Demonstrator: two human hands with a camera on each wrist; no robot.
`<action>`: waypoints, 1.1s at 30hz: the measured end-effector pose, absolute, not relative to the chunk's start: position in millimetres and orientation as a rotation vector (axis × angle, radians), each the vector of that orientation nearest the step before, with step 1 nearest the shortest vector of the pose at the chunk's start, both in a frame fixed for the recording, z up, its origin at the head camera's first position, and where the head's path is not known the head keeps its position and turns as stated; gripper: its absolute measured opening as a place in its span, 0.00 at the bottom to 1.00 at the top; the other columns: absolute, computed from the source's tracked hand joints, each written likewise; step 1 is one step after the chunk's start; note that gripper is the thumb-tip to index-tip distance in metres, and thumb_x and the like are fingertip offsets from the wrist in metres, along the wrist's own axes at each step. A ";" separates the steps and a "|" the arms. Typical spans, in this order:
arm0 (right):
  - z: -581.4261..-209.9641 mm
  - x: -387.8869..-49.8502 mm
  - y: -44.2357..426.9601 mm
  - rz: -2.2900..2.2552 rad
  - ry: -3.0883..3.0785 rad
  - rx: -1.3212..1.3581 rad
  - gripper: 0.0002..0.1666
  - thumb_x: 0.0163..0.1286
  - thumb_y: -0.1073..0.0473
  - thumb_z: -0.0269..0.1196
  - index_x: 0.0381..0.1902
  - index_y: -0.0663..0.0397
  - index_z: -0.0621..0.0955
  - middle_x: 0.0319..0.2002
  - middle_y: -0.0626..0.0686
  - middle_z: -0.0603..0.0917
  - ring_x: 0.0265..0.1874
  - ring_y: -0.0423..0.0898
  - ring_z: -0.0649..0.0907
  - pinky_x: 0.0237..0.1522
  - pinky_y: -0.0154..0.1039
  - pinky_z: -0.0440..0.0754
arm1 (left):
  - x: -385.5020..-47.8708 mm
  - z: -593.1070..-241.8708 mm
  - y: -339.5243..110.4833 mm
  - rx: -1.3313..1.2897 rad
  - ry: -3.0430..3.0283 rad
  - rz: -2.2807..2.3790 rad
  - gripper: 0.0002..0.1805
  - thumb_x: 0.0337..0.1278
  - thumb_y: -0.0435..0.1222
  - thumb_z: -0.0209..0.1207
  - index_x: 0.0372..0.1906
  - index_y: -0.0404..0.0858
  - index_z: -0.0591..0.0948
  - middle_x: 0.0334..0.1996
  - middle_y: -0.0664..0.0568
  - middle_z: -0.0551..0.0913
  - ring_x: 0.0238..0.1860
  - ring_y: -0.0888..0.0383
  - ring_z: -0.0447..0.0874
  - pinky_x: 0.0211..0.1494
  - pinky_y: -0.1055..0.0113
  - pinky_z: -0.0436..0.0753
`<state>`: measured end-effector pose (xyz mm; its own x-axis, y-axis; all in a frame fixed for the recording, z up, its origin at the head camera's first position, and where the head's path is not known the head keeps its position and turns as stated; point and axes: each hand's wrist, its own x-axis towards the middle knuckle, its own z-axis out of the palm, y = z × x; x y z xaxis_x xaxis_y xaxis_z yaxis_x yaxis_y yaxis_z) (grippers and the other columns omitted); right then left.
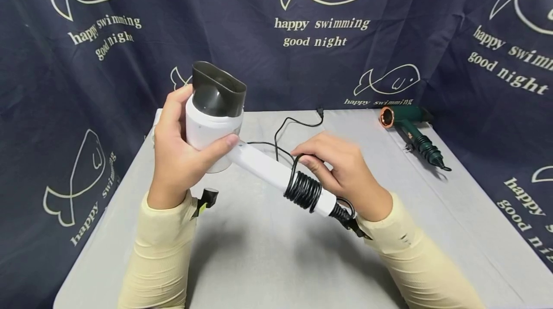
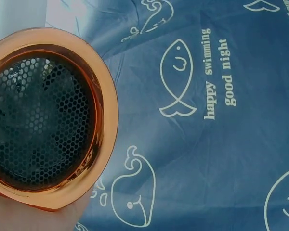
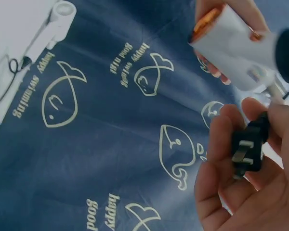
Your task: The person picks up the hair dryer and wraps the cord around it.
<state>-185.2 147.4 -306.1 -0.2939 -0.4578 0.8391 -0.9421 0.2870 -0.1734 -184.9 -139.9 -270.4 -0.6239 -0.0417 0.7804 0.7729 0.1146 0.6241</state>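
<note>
1. The white dryer (image 1: 255, 159) is above the surface (image 1: 255, 256), its nozzle (image 1: 218, 95) upward and its handle (image 1: 269, 169) sloping down to the right.
2. The left hand (image 1: 174, 160) grips the body, with the thumb near the handle; the right hand (image 1: 347, 172) has bent fingers and holds the plug (image 3: 249, 149).
3. The cord (image 1: 304, 192) lies in tight turns around the lower handle. The step seems to be winding; one moment cannot exclude unwinding.
4. For good winding, I would hold the body steady and lay each turn beside its neighbour, with only light tension.
5. The bend at the handle's end should stay loose, because a hard pull may strain it.
6. A short end like this one is best tucked under the last turn.
7. A loose cord (image 1: 277, 150) lies behind, so one should avoid catching it. The green dryer (image 1: 410, 114) is well apart.
</note>
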 end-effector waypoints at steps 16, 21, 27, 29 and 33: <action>-317.2 -180.0 128.5 1.043 -1.892 1.258 0.11 0.76 0.60 0.59 0.50 0.58 0.84 0.36 0.46 0.84 0.34 0.37 0.79 0.37 0.31 0.79 | -178.1 -262.0 -132.1 -0.659 -1.640 -1.610 0.38 0.42 0.29 0.73 0.64 0.35 0.75 0.54 0.46 0.82 0.48 0.46 0.82 0.48 0.61 0.80; -321.9 -179.7 122.2 1.178 -1.909 1.349 0.16 0.74 0.59 0.64 0.55 0.64 0.80 0.38 0.50 0.84 0.35 0.39 0.81 0.42 0.31 0.81 | -186.2 -269.0 -135.4 -0.578 -1.631 -1.611 0.39 0.43 0.33 0.76 0.65 0.38 0.75 0.54 0.47 0.82 0.48 0.47 0.82 0.48 0.62 0.80; -329.2 -175.6 126.3 0.773 -2.144 1.258 0.19 0.62 0.56 0.74 0.46 0.53 0.78 0.35 0.43 0.83 0.32 0.37 0.81 0.38 0.32 0.80 | -189.9 -272.1 -136.1 -0.511 -1.665 -1.598 0.38 0.44 0.34 0.76 0.65 0.41 0.75 0.54 0.49 0.82 0.46 0.47 0.83 0.47 0.62 0.81; -331.6 -175.3 125.8 0.738 -2.167 1.240 0.18 0.61 0.60 0.73 0.46 0.53 0.78 0.35 0.43 0.83 0.32 0.37 0.81 0.38 0.33 0.80 | -191.5 -273.3 -136.3 -0.500 -1.679 -1.598 0.38 0.45 0.34 0.76 0.65 0.42 0.75 0.54 0.49 0.81 0.46 0.48 0.83 0.47 0.63 0.81; -334.8 -174.6 124.9 0.682 -2.155 1.205 0.10 0.62 0.65 0.67 0.40 0.54 0.79 0.31 0.44 0.84 0.31 0.40 0.81 0.36 0.35 0.80 | -194.2 -274.1 -133.8 -0.467 -1.683 -1.655 0.37 0.46 0.32 0.75 0.65 0.40 0.74 0.53 0.49 0.80 0.46 0.50 0.83 0.46 0.65 0.81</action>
<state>-174.6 124.9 -334.8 -0.4301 -0.5807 0.6912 -0.8726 0.4638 -0.1533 -194.2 -133.8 -274.1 -0.6760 -0.2251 0.7017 0.6978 0.1107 0.7077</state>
